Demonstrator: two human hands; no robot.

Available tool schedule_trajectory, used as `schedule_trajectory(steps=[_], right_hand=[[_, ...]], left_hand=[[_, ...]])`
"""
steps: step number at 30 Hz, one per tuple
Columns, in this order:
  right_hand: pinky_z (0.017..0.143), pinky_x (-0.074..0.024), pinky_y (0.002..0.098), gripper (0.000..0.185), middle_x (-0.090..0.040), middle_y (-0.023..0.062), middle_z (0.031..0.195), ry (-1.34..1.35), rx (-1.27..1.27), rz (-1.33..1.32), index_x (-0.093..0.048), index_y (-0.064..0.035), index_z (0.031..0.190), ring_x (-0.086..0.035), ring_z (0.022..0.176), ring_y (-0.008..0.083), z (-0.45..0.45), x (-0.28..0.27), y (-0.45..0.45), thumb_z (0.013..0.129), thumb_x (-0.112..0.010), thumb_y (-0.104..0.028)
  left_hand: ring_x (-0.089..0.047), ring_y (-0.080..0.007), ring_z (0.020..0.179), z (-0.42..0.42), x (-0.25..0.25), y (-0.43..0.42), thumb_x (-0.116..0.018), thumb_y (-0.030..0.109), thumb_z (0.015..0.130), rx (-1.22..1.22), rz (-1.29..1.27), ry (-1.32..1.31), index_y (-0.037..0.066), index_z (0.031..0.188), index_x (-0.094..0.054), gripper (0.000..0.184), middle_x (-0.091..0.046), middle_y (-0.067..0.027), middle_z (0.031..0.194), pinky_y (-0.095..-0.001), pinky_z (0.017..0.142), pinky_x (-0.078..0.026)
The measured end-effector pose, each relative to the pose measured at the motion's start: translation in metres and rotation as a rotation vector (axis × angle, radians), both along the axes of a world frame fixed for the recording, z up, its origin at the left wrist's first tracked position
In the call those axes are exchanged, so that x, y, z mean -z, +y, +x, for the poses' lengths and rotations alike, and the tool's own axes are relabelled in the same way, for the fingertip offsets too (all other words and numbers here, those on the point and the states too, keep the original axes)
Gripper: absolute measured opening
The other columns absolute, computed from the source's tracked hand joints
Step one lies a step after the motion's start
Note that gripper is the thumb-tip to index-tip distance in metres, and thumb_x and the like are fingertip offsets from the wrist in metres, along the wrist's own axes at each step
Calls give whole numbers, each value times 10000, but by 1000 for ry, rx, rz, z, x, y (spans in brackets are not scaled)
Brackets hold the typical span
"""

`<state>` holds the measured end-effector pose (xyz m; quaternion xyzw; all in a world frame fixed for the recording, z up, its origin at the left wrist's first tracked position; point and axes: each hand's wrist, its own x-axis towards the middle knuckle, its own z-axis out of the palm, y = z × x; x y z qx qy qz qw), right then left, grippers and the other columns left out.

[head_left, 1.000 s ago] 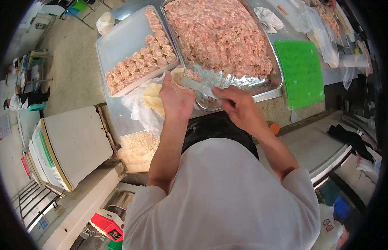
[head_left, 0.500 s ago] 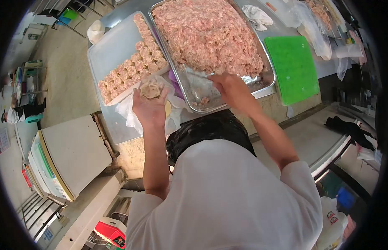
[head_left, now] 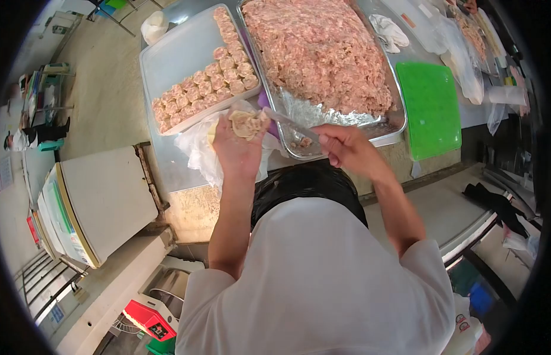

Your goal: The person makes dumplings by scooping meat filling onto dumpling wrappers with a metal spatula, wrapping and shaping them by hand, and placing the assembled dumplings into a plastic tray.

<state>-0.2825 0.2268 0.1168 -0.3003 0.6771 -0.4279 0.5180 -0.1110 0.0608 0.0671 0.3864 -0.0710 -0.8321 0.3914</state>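
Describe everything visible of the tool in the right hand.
The tool has a long, flat, narrow, greyish blade that looks metallic; any handle is hidden in the right hand. It slants above the near-left part of the metal tray, tip beside the filled wrapper in the left hand. Whether the tip touches is unclear.

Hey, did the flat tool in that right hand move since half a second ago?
Yes, leftward: against the metal tray, the flat tool had its tip inside; now it reaches the left rim, beside the left hand.
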Motion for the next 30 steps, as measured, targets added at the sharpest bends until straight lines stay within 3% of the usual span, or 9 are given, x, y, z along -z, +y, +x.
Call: schedule_trajectory(steps=[1,2,5,9,15,18,24,27,30], right_hand=[[715,-521,357,250,-661,111,865,38,7,-85,-685,-36,1225,-622,748,228,6,-2,1,997,-612,-106],[676,-508,376,349,-630,126,837,373,-37,-374,-661,-78,1303,-618,736,257,12,18,2,956,-644,-49],[655,-499,400,423,-621,148,848,551,-43,-293,-642,-86,1336,-614,718,307,28,20,-1,921,-659,-11],[656,-497,425,461,-630,167,855,533,-31,-268,-644,-97,1340,-615,703,342,29,24,-2,895,-660,21],[710,-524,411,425,-678,187,917,452,-38,-319,-655,-81,1317,-646,772,359,25,24,2,903,-648,16],[737,-530,405,393,-691,192,947,346,11,-315,-668,-67,1287,-661,811,366,17,10,8,903,-647,12],[730,-525,399,353,-692,197,946,583,-83,-276,-692,-50,1239,-665,825,373,27,25,-11,893,-657,9],[710,-520,385,304,-694,181,933,524,-56,-326,-706,-40,1204,-670,783,314,17,17,-10,903,-680,-18],[682,-507,364,226,-697,147,878,295,-77,-226,-728,-27,1133,-657,739,230,-12,-26,-7,909,-713,-51]], left_hand=[[-545,-393,1203,-3,1,2,-403,357,1071,33,-29,55,14,1330,-497,440,-568,-171,1292,-580,1087,-417],[-559,-383,1166,-7,2,4,-407,363,1072,70,-58,112,20,1314,-505,431,-578,-163,1258,-566,1061,-437],[-587,-346,1060,-16,-2,8,-418,367,1074,96,-103,132,34,1254,-529,394,-601,-132,1151,-528,979,-481],[-606,-264,927,-22,-4,10,-385,330,1094,71,-109,77,97,1103,-555,288,-629,-58,1031,-486,912,-494],[-603,-256,906,-17,11,2,-414,324,1086,53,-81,-18,95,1051,-544,265,-617,-67,946,-444,877,-498],[-602,-254,900,-12,11,-6,-408,318,1090,-16,-21,37,96,1040,-543,264,-610,-69,939,-443,862,-497],[-601,-271,926,-14,12,0,-406,356,1092,47,-29,27,94,1090,-561,304,-613,-78,1029,-458,909,-496],[-620,-286,977,-11,-6,13,-418,408,1080,57,-142,186,81,1206,-568,381,-630,-87,1110,-429,911,-514],[-628,-250,1069,11,-15,9,-503,323,1058,197,-132,187,68,1285,-577,350,-641,-87,1180,-359,923,-524]])
